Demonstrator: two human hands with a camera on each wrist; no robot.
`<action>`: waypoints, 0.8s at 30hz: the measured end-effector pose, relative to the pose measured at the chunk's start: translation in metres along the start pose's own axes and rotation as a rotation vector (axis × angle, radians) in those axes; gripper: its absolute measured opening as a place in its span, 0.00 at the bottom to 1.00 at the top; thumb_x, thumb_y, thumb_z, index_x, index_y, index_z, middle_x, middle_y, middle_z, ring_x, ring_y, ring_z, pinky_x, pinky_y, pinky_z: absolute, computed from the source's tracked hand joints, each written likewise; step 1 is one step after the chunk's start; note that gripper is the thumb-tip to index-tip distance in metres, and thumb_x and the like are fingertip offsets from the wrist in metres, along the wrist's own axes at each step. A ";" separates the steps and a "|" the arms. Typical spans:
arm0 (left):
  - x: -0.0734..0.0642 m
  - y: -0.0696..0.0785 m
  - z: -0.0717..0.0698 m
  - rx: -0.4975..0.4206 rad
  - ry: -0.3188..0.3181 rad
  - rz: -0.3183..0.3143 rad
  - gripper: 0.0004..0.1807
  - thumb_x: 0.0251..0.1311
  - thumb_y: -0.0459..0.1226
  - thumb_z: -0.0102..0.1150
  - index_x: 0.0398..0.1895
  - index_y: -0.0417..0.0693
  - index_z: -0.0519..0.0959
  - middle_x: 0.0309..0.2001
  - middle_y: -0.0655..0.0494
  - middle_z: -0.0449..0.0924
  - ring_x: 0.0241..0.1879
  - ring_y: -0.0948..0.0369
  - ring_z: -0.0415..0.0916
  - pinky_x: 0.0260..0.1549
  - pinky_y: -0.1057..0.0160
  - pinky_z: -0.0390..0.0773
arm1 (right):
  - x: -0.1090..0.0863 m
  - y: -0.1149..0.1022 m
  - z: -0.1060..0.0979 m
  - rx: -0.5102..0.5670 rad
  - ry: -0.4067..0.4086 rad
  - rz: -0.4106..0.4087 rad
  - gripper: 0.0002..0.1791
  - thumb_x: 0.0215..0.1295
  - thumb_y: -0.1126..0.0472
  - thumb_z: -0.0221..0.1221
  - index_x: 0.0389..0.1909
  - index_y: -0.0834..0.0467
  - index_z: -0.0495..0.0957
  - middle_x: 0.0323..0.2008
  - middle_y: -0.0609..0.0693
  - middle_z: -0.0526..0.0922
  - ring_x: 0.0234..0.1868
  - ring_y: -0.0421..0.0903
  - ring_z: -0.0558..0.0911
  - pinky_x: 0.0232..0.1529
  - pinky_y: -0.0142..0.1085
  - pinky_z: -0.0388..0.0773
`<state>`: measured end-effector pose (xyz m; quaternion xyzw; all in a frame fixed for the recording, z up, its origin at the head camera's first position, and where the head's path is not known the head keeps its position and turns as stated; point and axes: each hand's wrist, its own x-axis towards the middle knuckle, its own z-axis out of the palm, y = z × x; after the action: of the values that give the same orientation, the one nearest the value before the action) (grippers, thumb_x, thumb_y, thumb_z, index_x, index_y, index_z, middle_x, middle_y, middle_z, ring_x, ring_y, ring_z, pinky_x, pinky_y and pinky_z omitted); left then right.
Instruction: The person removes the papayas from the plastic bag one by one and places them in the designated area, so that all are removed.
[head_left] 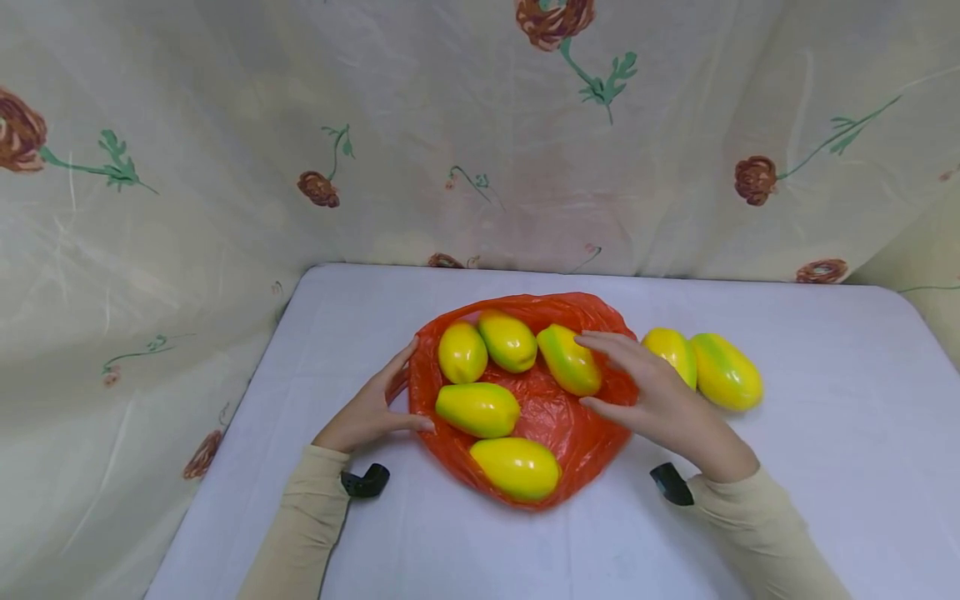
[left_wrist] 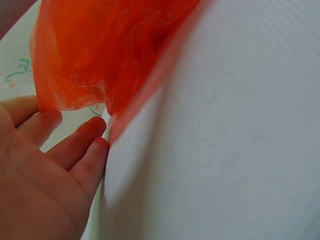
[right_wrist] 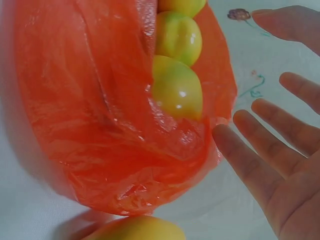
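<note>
A red plastic bag lies with its mouth spread wide, and several shiny yellow-green mangoes sit inside it. My left hand is at the bag's left side, thumb and fingers spread, fingertips touching the thin plastic in the left wrist view. Over the bag's right rim reaches my right hand, its fingers extended and apart. Its fingertips overlap the rightmost mango in the head view. In the right wrist view, nothing lies between those fingers, and one fingertip is right at the bag's rim.
Two more mangoes, a nearer one and one partly behind my hand, lie on the white-covered table right of the bag. Behind the table hangs a pale curtain with brown flowers.
</note>
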<state>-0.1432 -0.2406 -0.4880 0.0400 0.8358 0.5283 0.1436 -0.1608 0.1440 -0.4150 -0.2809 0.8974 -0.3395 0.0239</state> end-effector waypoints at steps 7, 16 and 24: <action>-0.009 0.020 0.001 -0.012 -0.014 -0.014 0.61 0.46 0.43 0.77 0.78 0.69 0.44 0.79 0.64 0.43 0.77 0.52 0.46 0.73 0.45 0.55 | 0.005 0.000 0.005 -0.062 -0.022 0.029 0.41 0.55 0.55 0.71 0.69 0.37 0.63 0.69 0.44 0.67 0.68 0.48 0.68 0.53 0.48 0.82; -0.016 0.032 -0.001 -0.010 -0.026 -0.012 0.60 0.47 0.43 0.76 0.78 0.65 0.44 0.79 0.63 0.43 0.77 0.52 0.46 0.73 0.44 0.54 | 0.012 0.002 0.009 -0.167 -0.068 0.086 0.42 0.57 0.52 0.69 0.72 0.42 0.61 0.70 0.51 0.65 0.68 0.55 0.67 0.52 0.53 0.82; -0.015 0.031 -0.001 0.000 -0.026 -0.013 0.60 0.47 0.43 0.76 0.78 0.65 0.45 0.79 0.63 0.43 0.77 0.51 0.46 0.73 0.44 0.55 | 0.017 0.006 0.015 -0.178 -0.064 0.080 0.42 0.57 0.49 0.69 0.72 0.41 0.61 0.70 0.48 0.66 0.68 0.54 0.67 0.57 0.55 0.79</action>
<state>-0.1323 -0.2314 -0.4569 0.0413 0.8342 0.5267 0.1579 -0.1747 0.1300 -0.4282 -0.2566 0.9332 -0.2482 0.0411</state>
